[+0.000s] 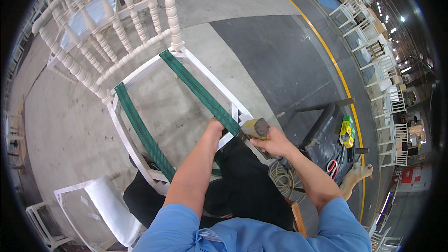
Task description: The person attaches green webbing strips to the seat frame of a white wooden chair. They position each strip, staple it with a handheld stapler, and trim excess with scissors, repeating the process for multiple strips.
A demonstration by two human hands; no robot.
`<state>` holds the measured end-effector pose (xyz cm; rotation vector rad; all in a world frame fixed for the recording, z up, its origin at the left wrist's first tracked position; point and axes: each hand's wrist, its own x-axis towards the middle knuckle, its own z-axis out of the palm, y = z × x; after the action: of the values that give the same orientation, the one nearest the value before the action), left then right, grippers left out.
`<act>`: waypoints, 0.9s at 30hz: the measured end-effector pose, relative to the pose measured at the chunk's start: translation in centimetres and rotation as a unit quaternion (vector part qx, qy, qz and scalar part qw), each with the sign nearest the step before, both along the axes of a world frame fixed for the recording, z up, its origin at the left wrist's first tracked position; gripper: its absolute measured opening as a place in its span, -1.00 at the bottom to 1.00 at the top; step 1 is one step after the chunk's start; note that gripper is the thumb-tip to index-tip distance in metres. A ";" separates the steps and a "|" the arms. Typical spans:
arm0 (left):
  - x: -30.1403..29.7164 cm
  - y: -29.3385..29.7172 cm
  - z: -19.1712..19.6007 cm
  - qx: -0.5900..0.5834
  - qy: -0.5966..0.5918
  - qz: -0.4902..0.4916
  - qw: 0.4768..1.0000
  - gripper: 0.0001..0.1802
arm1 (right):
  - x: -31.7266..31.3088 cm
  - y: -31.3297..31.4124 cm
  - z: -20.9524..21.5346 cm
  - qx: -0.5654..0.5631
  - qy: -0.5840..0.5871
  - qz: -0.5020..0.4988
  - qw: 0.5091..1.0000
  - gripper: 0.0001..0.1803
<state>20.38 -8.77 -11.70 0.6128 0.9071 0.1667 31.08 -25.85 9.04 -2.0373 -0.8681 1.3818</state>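
A white wooden chair frame [122,128] with a bare seat opening lies tilted across my lap, its turned-spindle back [171,9] away from me. Two green webbing straps span the seat: a right strap [198,91] and a left strap [142,130]. My left hand [216,128] is closed at the near end of the right strap, by the front rail, with some fingers hidden underneath. My right hand [275,143] grips what looks like a staple gun [255,128] wrapped in yellowish material. Its nose is against the strap's end at the near corner of the frame.
At my right, a black padded bench [322,130] carries a yellow-green box [346,131] and red-handled scissors [332,168]. A coiled hose [281,177] lies beside my leg. A white-covered chair [109,210] stands at lower left. Several white chairs [392,98] line the far right.
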 end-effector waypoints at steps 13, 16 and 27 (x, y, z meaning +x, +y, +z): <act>0.6 0.3 1.1 -0.001 -0.023 -0.042 0.999 -0.75 | -1.7 -0.3 -0.1 -0.045 -0.045 0.026 0.998 -0.44; 0.4 0.4 1.2 0.002 -0.021 -0.050 0.999 -0.75 | -2.0 -0.5 -0.2 -0.010 -0.055 0.035 0.998 -0.47; -2.6 -0.5 4.1 0.300 0.212 -0.189 0.911 -0.74 | -0.4 -6.8 2.8 0.066 0.003 -0.122 0.990 -0.57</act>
<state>17.81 -9.23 -7.65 1.4278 1.1387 -0.0481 30.70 -32.69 11.86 -1.9638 -0.6627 1.1653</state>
